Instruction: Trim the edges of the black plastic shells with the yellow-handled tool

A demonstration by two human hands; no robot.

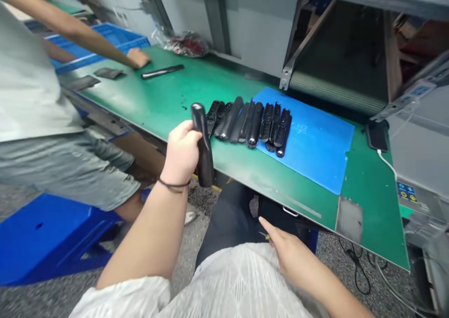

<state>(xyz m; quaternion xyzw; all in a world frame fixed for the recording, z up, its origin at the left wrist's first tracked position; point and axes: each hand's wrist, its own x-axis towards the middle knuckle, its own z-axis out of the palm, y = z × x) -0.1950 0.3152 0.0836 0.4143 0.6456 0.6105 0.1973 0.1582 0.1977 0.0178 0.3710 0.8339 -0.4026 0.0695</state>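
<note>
My left hand (pixel 184 145) is closed around a glossy black elongated plastic casing (pixel 203 145), held upright over the table's front edge. Low over my lap, my right hand (pixel 286 248) has its index finger stretched out and the other fingers curled. A small tool with a yellow part and a thin tip (pixel 267 237) pokes out from under those fingers; most of it is hidden. Beyond the left hand, several black casings (pixel 231 120) lie side by side on the green table (pixel 161 100). Some show their ribbed insides, and the right-hand ones rest on a blue sheet (pixel 315 142).
On the left a co-worker's hand (pixel 139 58) rests near another black casing (pixel 162 71) and a blue crate (pixel 115 37). A blue stool (pixel 52 234) stands below. A conveyor belt (pixel 336 86) is at the back right, beside a phone (pixel 377 135) with a white cable.
</note>
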